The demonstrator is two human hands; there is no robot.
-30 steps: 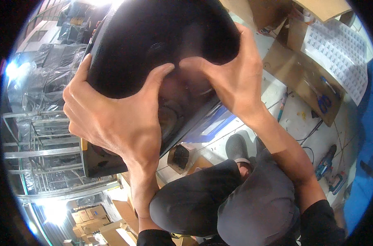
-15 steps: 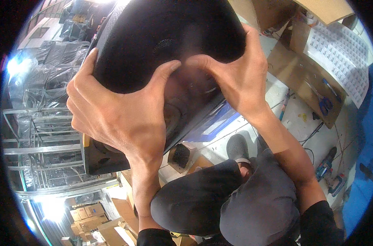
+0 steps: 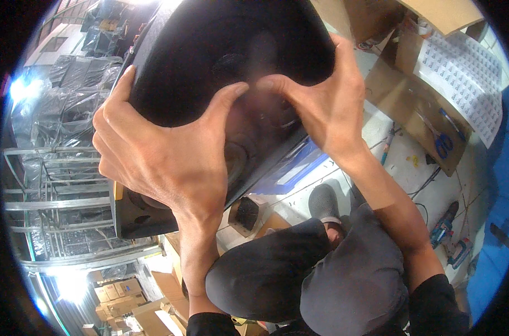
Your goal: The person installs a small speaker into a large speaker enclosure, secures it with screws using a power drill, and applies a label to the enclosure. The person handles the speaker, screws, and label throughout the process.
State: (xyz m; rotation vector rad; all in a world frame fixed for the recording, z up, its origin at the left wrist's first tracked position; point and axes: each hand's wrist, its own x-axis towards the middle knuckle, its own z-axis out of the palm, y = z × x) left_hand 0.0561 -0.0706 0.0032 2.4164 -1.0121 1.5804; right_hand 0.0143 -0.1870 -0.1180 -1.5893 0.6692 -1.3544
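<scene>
Plainly, the black casing point(image 3: 209, 39) sits clasped between both hands point(image 3: 162, 154) point(image 3: 334, 109).

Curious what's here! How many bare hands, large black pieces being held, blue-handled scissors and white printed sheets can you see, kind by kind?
Bare hands: 2 (left hand, right hand)
Large black piece: 1
Blue-handled scissors: 1
White printed sheet: 1
Total: 5
</scene>
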